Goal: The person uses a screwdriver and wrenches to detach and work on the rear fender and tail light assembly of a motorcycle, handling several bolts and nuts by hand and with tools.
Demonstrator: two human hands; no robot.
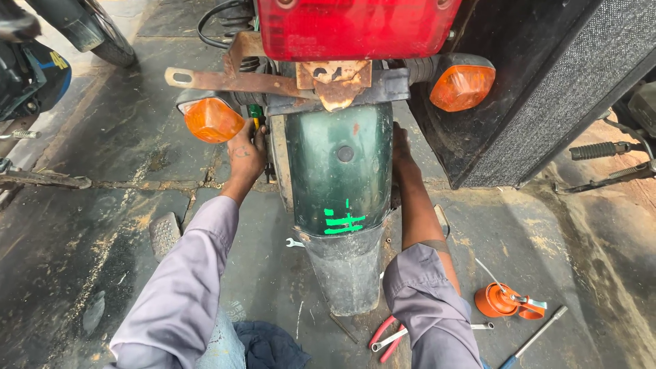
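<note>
Left hand (246,154) is at the left edge of the green fender (338,171), just under the left orange indicator (213,119). Its fingers (258,137) are curled around a green-and-yellow tool handle (255,115) that sticks up between the indicator and the fender; the tool's tip is hidden.

Right hand (402,147) reaches in behind the fender's right edge, below the right indicator (462,87). Those fingers are tucked out of sight, so I can't tell whether they are spread, pressed together or pinching anything.

The fender hangs at centre frame, under the red tail lamp (352,24) and a rusty bracket (236,80). Green paint marks sit low on it, with a black mud flap (345,273) below.

On the floor (102,225):
- small spanner (294,242) just left of the flap
- red-handled pliers (386,336) by the right sleeve
- orange oil can (502,301) near the right side, well apart from the hands
- long socket driver (540,333) beside the can
- dark rag (270,345) at the bottom edge, between the sleeves
</note>
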